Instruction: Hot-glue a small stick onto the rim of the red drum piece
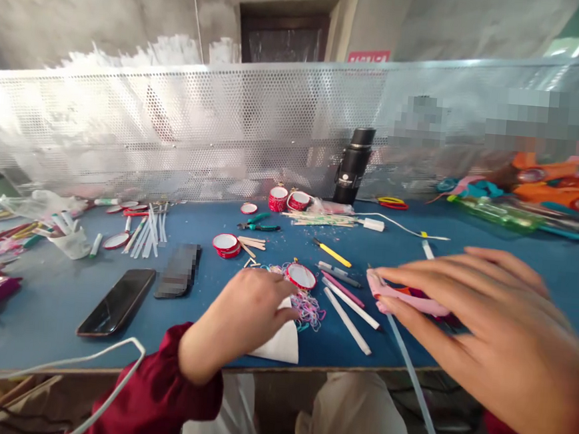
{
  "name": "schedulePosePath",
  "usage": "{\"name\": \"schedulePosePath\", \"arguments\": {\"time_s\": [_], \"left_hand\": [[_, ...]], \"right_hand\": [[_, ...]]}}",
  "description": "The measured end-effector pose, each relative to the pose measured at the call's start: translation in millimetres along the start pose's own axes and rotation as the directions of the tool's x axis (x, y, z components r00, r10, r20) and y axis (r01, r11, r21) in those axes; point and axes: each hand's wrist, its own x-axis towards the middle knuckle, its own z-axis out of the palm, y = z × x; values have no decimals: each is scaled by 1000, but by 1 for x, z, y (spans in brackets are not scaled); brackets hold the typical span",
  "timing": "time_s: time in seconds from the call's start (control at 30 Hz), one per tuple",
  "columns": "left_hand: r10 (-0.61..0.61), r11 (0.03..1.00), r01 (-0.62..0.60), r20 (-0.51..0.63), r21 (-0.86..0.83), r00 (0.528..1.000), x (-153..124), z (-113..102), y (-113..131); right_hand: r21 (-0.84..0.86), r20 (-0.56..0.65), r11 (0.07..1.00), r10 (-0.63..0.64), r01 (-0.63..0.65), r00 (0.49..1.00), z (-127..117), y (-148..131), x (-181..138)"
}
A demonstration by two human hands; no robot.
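Note:
My left hand [241, 317] is over the table, its thumb and index finger apart with nothing seen between them. The other fingers are hidden under the hand. By its fingertips lies a small red toy drum [301, 277] with a white top, on a tangle of coloured loops [308, 312]; whether they touch, I cannot tell. Below the hand is a white sheet [279, 343]. My right hand [491, 333] is closed on a pink glue gun [413, 300], index finger and thumb at its rear end. A long translucent glue stick [415, 371] sticks out toward me.
Pens [346, 318] lie between my hands. Behind are a yellow craft knife [334, 253], pliers [261, 227], more red drums [226, 243] and a black bottle [354, 165]. Two phones [117, 302] lie left, near a white cable [108, 350]. A perforated metal screen [201, 130] bounds the table.

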Motion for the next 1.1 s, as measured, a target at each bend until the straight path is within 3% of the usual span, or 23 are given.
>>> {"name": "schedulePosePath", "arguments": {"time_s": [0.1,0.2,0.3,0.4,0.57,0.7,0.9,1.1], "left_hand": [[39,996,-41,-17,-80,999,6,15,-1],[-15,999,13,42,36,999,11,27,-18],[-116,977,98,88,191,989,13,33,-39],[-243,929,212,69,304,968,8,34,-56],[-501,774,493,-91,398,861,-7,29,-74],[-567,735,568,-124,370,814,-11,29,-81],[-556,776,562,-109,287,824,-7,29,-82],[-543,814,550,-89,190,835,-6,27,-80]], "right_hand": [[70,211,990,-133,120,969,33,20,15],[71,385,994,-107,86,917,69,40,28],[10,582,999,-41,43,812,95,54,43],[-16,698,1000,2,12,716,114,61,58],[101,756,994,-55,-34,652,149,49,73],[230,770,973,-162,-32,617,184,20,82],[224,818,974,-209,37,537,229,-23,88],[124,872,988,-154,95,464,253,-37,80]]}}
